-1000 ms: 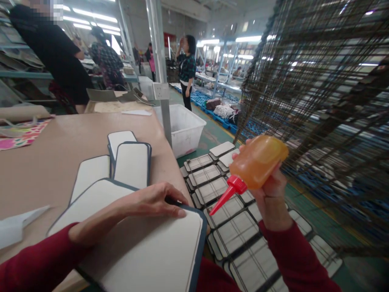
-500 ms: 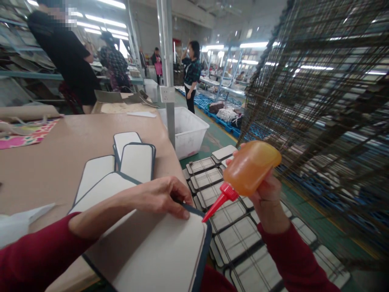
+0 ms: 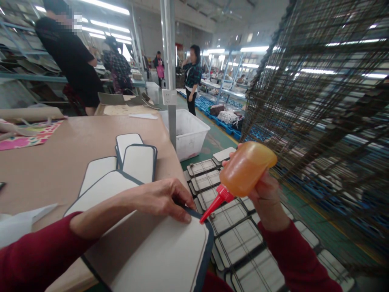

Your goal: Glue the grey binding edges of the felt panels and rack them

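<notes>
My left hand (image 3: 167, 200) grips the top edge of a large pale panel (image 3: 152, 251) with a dark blue border, its thumb lying on the pale face. In my right hand (image 3: 267, 190) is a squeeze bottle (image 3: 247, 168) of amber liquid, tilted down to the left. The tip of its red nozzle (image 3: 217, 202) is at the panel's upper right corner, by the border. Behind my left forearm, smaller panels (image 3: 138, 162) with the same dark edging lie overlapping on the brown table (image 3: 75, 138).
Many panels (image 3: 240, 235) rest on wire racks low at the right. A white bin (image 3: 191, 138) stands behind a metal post (image 3: 172, 121). Stacked wire mesh (image 3: 319, 81) rises at the right. Several people stand farther back, one in black (image 3: 67, 56) at the left.
The bottle has shifted slightly left, and its nozzle tip has moved a little left along the panel's corner. My left hand keeps its grip. The view has shifted slightly.
</notes>
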`<state>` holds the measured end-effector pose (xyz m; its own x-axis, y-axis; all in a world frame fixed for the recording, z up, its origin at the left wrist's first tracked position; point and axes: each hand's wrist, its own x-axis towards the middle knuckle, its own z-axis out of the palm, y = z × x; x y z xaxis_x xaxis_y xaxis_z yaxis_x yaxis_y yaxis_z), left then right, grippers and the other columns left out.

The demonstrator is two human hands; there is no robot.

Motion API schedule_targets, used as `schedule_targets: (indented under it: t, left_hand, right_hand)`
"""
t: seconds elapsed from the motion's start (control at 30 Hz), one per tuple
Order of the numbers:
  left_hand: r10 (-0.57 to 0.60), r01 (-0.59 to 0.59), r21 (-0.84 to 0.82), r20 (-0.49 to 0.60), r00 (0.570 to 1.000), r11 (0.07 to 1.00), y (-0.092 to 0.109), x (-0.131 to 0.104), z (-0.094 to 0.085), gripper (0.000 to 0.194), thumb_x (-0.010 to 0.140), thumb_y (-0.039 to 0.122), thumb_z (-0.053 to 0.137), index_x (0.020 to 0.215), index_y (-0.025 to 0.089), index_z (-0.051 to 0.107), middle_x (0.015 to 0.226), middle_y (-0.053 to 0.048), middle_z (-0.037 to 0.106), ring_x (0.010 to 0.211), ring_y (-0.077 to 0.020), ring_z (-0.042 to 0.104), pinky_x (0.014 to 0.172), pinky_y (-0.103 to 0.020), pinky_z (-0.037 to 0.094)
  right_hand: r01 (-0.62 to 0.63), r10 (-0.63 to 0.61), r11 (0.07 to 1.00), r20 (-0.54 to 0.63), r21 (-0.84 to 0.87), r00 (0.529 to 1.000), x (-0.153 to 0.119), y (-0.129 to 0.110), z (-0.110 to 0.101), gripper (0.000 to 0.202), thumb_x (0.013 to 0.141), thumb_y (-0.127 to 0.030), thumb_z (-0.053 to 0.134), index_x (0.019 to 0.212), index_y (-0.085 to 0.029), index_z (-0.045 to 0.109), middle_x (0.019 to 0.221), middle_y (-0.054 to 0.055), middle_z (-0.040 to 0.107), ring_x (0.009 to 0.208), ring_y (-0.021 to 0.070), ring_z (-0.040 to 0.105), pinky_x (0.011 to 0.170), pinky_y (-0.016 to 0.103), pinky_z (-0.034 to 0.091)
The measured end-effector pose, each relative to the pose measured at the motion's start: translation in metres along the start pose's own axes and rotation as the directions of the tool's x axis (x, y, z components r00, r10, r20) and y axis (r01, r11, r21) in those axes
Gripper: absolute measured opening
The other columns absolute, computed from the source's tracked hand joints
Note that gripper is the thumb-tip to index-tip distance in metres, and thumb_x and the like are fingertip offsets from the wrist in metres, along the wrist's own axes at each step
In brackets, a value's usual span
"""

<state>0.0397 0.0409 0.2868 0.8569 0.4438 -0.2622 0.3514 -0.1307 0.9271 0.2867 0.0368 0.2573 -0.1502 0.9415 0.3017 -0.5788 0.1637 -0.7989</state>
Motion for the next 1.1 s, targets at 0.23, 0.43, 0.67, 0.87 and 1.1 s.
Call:
schedule_targets:
  t: [0.23,0.43,0.67,0.87,1.1]
  left_hand:
    - [0.019,-0.019,-0.001,0.010,1.000,1.000,-0.003,-0.001,0.000,0.018,0.072,0.027,0.067,0.080,0.012,0.073,0.060,0.001,0.056,0.055,-0.0088,0.042,0.046,-0.017,0.031]
    - [0.033,-0.033,-0.004,-0.002,0.999,0.999,-0.004,-0.002,0.000,0.016,0.073,0.023,0.066,0.082,0.013,0.074,0.064,0.001,0.058,0.057,-0.0086,0.044,0.047,-0.017,0.032]
    - [-0.030,0.029,-0.031,-0.045,0.999,0.999,-0.010,-0.009,-0.002,0.014,0.073,0.022,0.065,0.080,0.014,0.073,0.066,0.001,0.060,0.059,-0.0091,0.047,0.051,-0.017,0.034]
    - [-0.064,0.062,-0.024,-0.080,0.995,0.998,-0.017,-0.012,-0.006,0.018,0.074,0.029,0.065,0.080,0.013,0.072,0.066,0.000,0.061,0.060,-0.0098,0.048,0.052,-0.018,0.034]
    - [-0.071,0.068,-0.032,-0.125,0.990,0.997,-0.025,-0.014,-0.013,0.020,0.075,0.030,0.064,0.084,0.014,0.073,0.070,-0.001,0.064,0.064,-0.0121,0.054,0.053,-0.018,0.037]
  right_hand:
    - [-0.003,0.001,1.000,0.078,0.014,0.997,-0.001,0.000,-0.005,0.056,0.061,-0.042,0.077,0.113,-0.031,0.058,0.106,0.002,0.067,0.099,0.0293,0.063,0.091,0.051,0.048]
    - [0.015,-0.015,1.000,0.044,-0.010,0.999,-0.006,-0.002,0.000,0.054,0.060,-0.042,0.077,0.110,-0.032,0.060,0.102,0.001,0.067,0.091,0.0251,0.065,0.078,0.043,0.055]
    - [0.028,-0.030,0.998,-0.032,-0.055,0.999,-0.012,-0.002,-0.003,0.062,0.055,-0.045,0.079,0.112,-0.029,0.060,0.100,0.002,0.068,0.087,0.0257,0.065,0.074,0.041,0.056]
    - [0.069,-0.081,0.995,-0.165,-0.077,0.983,-0.013,0.006,-0.008,0.064,0.052,-0.049,0.079,0.109,-0.029,0.061,0.102,0.003,0.068,0.089,0.0264,0.065,0.080,0.044,0.054]
    - [0.086,-0.096,0.994,-0.184,-0.063,0.978,-0.023,0.018,-0.007,0.051,0.058,-0.049,0.076,0.104,-0.032,0.064,0.103,0.003,0.069,0.093,0.0299,0.065,0.086,0.052,0.051]
